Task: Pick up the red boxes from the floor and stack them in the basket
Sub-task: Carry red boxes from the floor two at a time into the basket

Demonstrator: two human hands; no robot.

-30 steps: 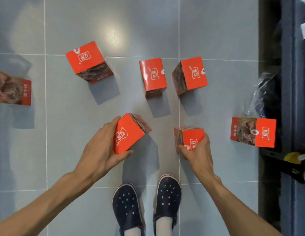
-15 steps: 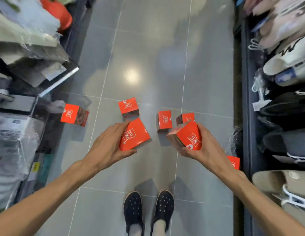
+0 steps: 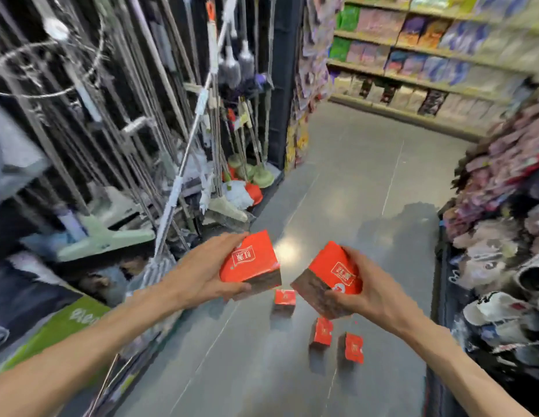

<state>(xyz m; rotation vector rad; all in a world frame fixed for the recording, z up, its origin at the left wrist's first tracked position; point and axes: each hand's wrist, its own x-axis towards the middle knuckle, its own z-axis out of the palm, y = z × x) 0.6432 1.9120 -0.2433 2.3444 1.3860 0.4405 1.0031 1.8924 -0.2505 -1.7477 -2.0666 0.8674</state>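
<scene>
My left hand (image 3: pixel 199 273) grips a red box (image 3: pixel 247 260) from its left side, held up at mid-frame above the floor. My right hand (image 3: pixel 367 290) grips a second red box (image 3: pixel 331 278), tilted, with its dark printed face turned towards the first box. The two boxes are close together but apart. Three more red boxes lie on the grey tiled floor below: one (image 3: pixel 284 297) between my hands, one (image 3: pixel 322 331) and one (image 3: pixel 354 347) further right. No basket is in view.
Mops and brooms (image 3: pixel 202 130) on long handles stand in a rack on the left. Shelves of slippers and shoes (image 3: pixel 503 251) line the right side. A shelf of packaged goods (image 3: pixel 412 55) closes the aisle's far end. A green carton (image 3: pixel 60 323) sits at the lower left.
Both hands have lifted their boxes from the floor to well above it. The view has swung up from the floor to the aisle ahead, and my feet have left the frame.
</scene>
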